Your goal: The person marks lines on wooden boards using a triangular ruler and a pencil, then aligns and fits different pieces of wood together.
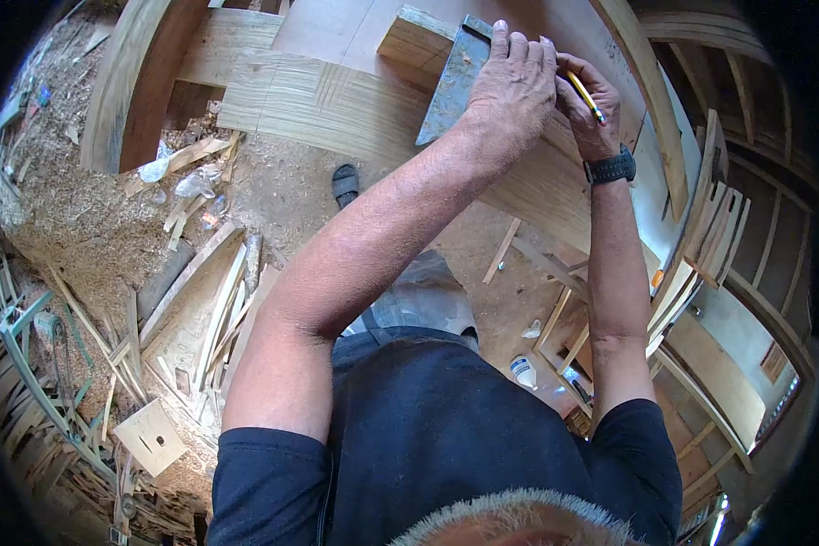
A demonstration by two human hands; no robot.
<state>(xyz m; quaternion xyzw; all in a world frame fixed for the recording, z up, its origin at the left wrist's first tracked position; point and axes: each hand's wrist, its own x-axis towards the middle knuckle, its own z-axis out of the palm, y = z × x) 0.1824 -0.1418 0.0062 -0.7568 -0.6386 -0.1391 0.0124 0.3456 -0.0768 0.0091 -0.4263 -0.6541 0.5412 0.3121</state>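
Observation:
My left hand [512, 82] lies with its fingers extended over a worn grey metal plate [450, 89] that has a raised lip at its far end. The plate rests across a thick wooden beam [420, 41], whose cut end shows to the left. My right hand [592, 102], with a dark watch on its wrist, holds a yellow pencil [582, 92]. That hand is right beside the left one, close to the beam. The pencil's point is hidden by the fingers. Beneath the beam lies a wide wooden board [300, 95] with lines drawn across its grain.
A thick upright timber [126, 89] stands at the left; a curved wooden piece [648, 102] rises at the right. Wood offcuts [191, 280] and shavings litter the floor. Slats [710, 225] lean at the right. A white bottle [523, 372] lies near my legs.

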